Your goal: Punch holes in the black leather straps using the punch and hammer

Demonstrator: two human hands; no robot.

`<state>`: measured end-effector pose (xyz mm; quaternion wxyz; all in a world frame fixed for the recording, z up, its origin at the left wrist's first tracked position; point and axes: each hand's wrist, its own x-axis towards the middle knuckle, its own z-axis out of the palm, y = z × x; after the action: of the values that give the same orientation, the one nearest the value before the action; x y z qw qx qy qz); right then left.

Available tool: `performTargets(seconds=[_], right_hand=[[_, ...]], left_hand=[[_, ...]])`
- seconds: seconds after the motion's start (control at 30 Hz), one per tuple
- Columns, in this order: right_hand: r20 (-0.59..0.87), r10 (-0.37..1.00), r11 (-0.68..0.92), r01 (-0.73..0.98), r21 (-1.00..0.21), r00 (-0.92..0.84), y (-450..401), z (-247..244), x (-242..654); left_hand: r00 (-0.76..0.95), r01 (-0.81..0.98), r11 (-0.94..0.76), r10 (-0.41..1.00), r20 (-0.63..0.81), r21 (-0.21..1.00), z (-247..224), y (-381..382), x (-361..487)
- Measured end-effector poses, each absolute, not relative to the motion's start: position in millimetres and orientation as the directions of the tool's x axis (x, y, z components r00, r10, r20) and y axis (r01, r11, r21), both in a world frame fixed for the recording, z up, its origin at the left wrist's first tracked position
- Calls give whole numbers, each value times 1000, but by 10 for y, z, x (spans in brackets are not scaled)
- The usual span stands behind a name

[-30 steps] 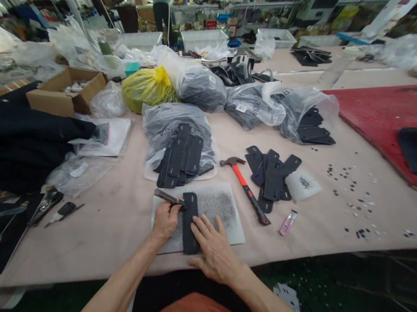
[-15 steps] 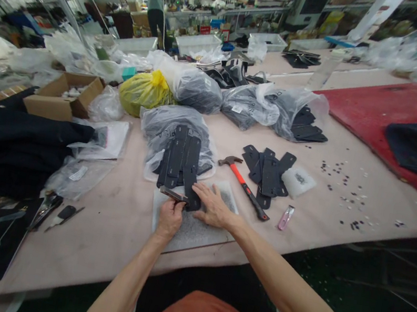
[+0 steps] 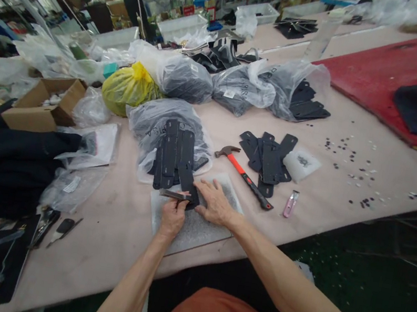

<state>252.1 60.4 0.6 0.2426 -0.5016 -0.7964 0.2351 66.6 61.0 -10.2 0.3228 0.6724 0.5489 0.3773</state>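
Observation:
My left hand (image 3: 172, 220) is closed on a slim metal tool (image 3: 174, 194) that lies crosswise over the near end of a black strip (image 3: 187, 180). Its exact kind is unclear. My right hand (image 3: 217, 204) has its fingers apart, the tips at the strip's right edge and the palm over a pale speckled board (image 3: 195, 236). Beyond the left hand, several black strips with slots lie stacked (image 3: 169, 149) on a clear plastic bag (image 3: 146, 119). A claw hammer (image 3: 247, 178) with a red and black handle rests right of the board.
More black pieces (image 3: 272, 158) are piled past the hammer, beside a small clear bag (image 3: 301, 165) and a pink-handled cutter (image 3: 290, 204). Small discs (image 3: 365, 174) are scattered at the right. Full bags, a yellow bag (image 3: 129, 89) and a cardboard box (image 3: 43, 104) stand behind.
The camera view has tilted downward and turned slightly. Both hands keep nearly the same places at the strip; the metal tool lies a little more level.

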Motion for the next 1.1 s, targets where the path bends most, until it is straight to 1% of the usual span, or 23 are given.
performTargets(seconds=[0.1, 0.23, 0.33, 0.53, 0.73, 0.8, 0.87, 0.9, 0.97, 1.03, 1.07, 1.1], right_hand=[[165, 913, 390, 679, -622, -373, 602, -3, 2526], [177, 914, 391, 671, -630, -366, 605, -26, 2532], [181, 913, 391, 662, -640, -365, 607, -31, 2540], [186, 912, 393, 650, -651, -365, 608, -17, 2558], [181, 908, 397, 641, -657, -377, 602, -3, 2550], [197, 916, 386, 634, -670, -349, 607, 49, 2606], [219, 948, 318, 673, -668, -230, 626, 121, 2744], [220, 966, 246, 719, -650, -133, 642, 156, 2846], [180, 980, 32, 825, -564, 86, 684, 201, 3099], [74, 964, -193, 864, -465, 255, 732, 205, 3367], [-14, 949, -285, 840, -462, 315, 758, 196, 3486], [-119, 931, -358, 791, -496, 346, 785, 184, 3586]], left_hand=[[113, 503, -199, 980, 164, 841, -98, 622, 679], [124, 554, -225, 974, 188, 802, -84, 637, 693], [143, 616, -246, 969, 201, 748, -100, 638, 710], [195, 721, -325, 943, 271, 612, -195, 625, 770], [192, 746, -323, 942, 277, 583, -200, 621, 809], [203, 759, -328, 940, 274, 562, -190, 618, 823], [210, 771, -327, 941, 267, 547, -186, 614, 836], [209, 772, -324, 942, 263, 546, -188, 612, 840], [202, 765, -318, 944, 261, 560, -195, 608, 842], [197, 752, -320, 943, 268, 576, -204, 603, 838], [196, 748, -324, 941, 274, 579, -207, 601, 836], [199, 745, -331, 939, 281, 579, -207, 599, 834]])
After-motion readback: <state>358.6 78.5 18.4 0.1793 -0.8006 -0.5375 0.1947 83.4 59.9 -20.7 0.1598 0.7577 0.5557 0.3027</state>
